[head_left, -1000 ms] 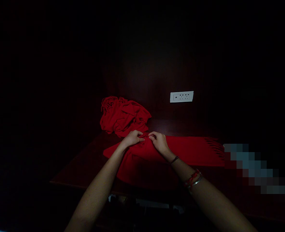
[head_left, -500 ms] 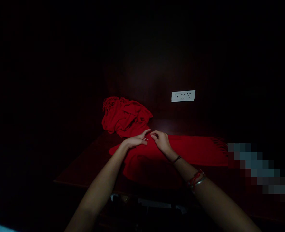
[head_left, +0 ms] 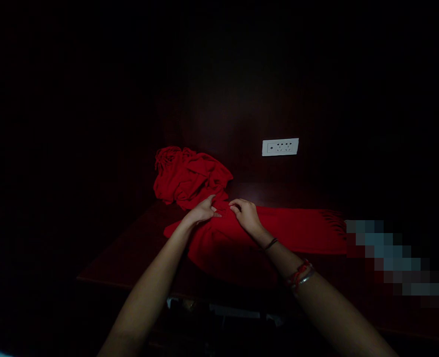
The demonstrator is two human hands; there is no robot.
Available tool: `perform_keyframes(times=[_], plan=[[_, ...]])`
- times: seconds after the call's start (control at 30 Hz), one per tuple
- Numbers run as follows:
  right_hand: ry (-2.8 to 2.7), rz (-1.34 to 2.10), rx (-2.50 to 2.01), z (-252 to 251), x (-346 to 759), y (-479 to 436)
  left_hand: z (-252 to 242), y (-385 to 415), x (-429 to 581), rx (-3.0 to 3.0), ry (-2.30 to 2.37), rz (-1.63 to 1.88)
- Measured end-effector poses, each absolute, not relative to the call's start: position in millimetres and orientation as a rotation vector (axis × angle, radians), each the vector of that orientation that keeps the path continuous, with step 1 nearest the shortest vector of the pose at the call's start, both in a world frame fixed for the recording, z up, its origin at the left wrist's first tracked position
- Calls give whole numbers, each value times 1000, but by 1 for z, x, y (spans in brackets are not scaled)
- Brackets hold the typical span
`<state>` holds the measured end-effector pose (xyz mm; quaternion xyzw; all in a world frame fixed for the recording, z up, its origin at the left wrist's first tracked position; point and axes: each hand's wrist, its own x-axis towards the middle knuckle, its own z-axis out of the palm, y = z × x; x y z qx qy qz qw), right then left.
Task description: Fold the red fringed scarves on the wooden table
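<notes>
A red fringed scarf (head_left: 293, 230) lies on the dark table, its fringe at the right end and a bunched part (head_left: 193, 178) heaped at the back left. My left hand (head_left: 201, 211) is closed on a fold of the scarf near the middle, thumb uppermost. Just right of it, my right hand (head_left: 246, 214) has its thumb and fingertips pinched together on the scarf's far edge; the cloth between them is hard to make out. Creases run through the cloth below my left hand, and shadow covers the near part of the scarf.
The dark table (head_left: 111, 263) has its front left corner in view. A white socket plate (head_left: 281, 147) is on the wall behind. Pale items (head_left: 234, 311) show dimly below the table's front edge. A blurred, pixelated patch (head_left: 394, 255) covers something at the right.
My left hand has moved left and closed from spread fingers onto the scarf, creasing the cloth. My right hand stays pinched, almost in place. The view has shifted slightly.
</notes>
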<state>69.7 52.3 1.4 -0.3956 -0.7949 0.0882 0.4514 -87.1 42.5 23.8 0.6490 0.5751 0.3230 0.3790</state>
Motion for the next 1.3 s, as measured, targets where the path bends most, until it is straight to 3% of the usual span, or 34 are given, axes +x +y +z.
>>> perform_keyframes(times=[0.2, 0.53, 0.63, 0.8, 1.13, 1.3], plan=[[-1978, 206, -994, 3, 71, 52, 6, 55, -77, 1690, 1403, 1125], [-2005, 172, -1000, 7, 74, 55, 32, 31, -90, 1238, 1172, 858], [-2017, 163, -1004, 7, 73, 54, 41, 26, -101, 1267, 1269, 901], [-2024, 146, -1014, 6, 72, 54, 35, 19, -83, 1438, 1305, 673], [-2040, 151, -990, 6, 72, 53, 15, 45, -76, 1548, 1386, 1198], [-2047, 155, -978, 3, 71, 54, -4, 55, -63, 1528, 1391, 1080]])
